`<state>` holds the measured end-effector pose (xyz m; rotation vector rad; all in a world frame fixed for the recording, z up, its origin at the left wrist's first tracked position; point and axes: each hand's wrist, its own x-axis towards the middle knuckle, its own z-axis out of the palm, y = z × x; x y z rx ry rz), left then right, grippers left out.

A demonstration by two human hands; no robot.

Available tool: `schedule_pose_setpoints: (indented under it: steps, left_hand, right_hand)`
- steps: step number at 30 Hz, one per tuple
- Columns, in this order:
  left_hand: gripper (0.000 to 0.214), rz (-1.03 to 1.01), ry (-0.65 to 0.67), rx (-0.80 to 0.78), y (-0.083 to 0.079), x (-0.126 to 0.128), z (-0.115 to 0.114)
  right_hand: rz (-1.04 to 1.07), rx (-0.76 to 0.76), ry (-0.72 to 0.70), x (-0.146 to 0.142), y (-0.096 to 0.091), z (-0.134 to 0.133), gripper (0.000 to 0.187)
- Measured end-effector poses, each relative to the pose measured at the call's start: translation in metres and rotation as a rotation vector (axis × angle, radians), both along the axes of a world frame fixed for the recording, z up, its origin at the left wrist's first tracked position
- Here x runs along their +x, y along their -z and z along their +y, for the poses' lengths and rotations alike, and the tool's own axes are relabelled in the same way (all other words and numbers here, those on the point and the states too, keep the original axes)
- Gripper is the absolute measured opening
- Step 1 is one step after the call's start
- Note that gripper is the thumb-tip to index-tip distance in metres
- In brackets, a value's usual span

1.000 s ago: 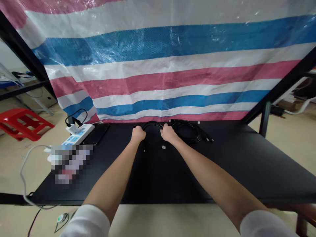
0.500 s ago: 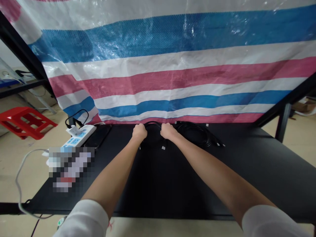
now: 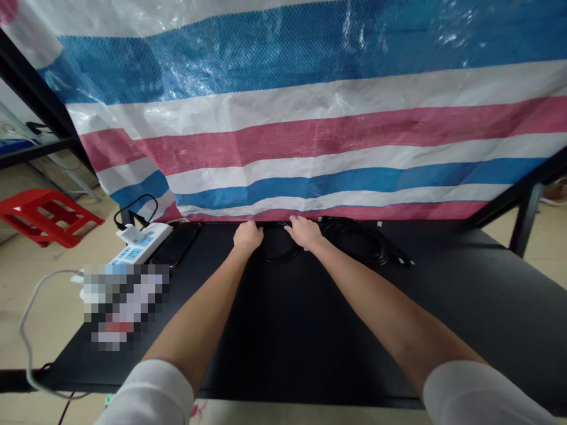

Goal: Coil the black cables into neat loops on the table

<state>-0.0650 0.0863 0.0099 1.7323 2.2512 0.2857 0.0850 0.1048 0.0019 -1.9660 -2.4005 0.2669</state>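
A coiled black cable point(image 3: 282, 258) lies on the black table top near its back edge, between my two hands. My left hand point(image 3: 248, 237) is closed at the left side of the coil, its fingertips partly hidden. At the coil's right side, my right hand point(image 3: 305, 232) has its fingers bent over the cable, with the thumb toward the coil's middle. A larger black cable coil point(image 3: 361, 260) rests just right of my right hand, its light-tipped plugs pointing right.
To the left are a white power strip point(image 3: 144, 243) with a charger point(image 3: 131, 234), a dark phone point(image 3: 176, 247) and a blurred-out item point(image 3: 128, 310). A striped plastic sheet point(image 3: 310, 141) hangs behind the black table point(image 3: 310, 342). A red stool point(image 3: 51, 215) stands on the floor.
The coil between my hands now shows as a rounder loop, lower in front of them. My right hand's fingers have loosened from a tight fist. The view has shifted slightly.
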Motion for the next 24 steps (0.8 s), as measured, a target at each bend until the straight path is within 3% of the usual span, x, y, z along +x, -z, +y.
schedule_pose_setpoints:
  steps: [3, 6, 9, 11, 16, 24]
  left_hand:
    - [0.036, 0.076, 0.126, 0.14, 0.007, -0.005, -0.008]
    - [0.04, 0.054, 0.442, 0.319, 0.015, -0.011, -0.023]
    - [0.033, 0.017, 0.832, 0.298, 0.023, -0.014, -0.039]
    - [0.026, 0.029, 0.928, 0.269, 0.03, -0.012, -0.046]
    - [0.03, 0.093, 0.795, 0.27, 0.038, 0.004, -0.051]
    - [0.031, 0.197, 0.526, 0.162, 0.024, 0.046, -0.06]
  right_hand:
    - [0.047, 0.034, -0.018, 0.003, 0.006, 0.001, 0.035]
    - [0.113, 0.049, -0.008, 0.006, 0.009, 0.001, 0.031]
    - [0.173, 0.071, -0.036, 0.01, 0.01, 0.0, 0.027]
    - [0.209, 0.1, -0.063, 0.013, 0.01, -0.001, 0.025]
    - [0.25, 0.146, -0.07, 0.023, 0.011, -0.01, 0.023]
    - [0.246, 0.216, -0.025, 0.054, -0.004, -0.031, 0.025]
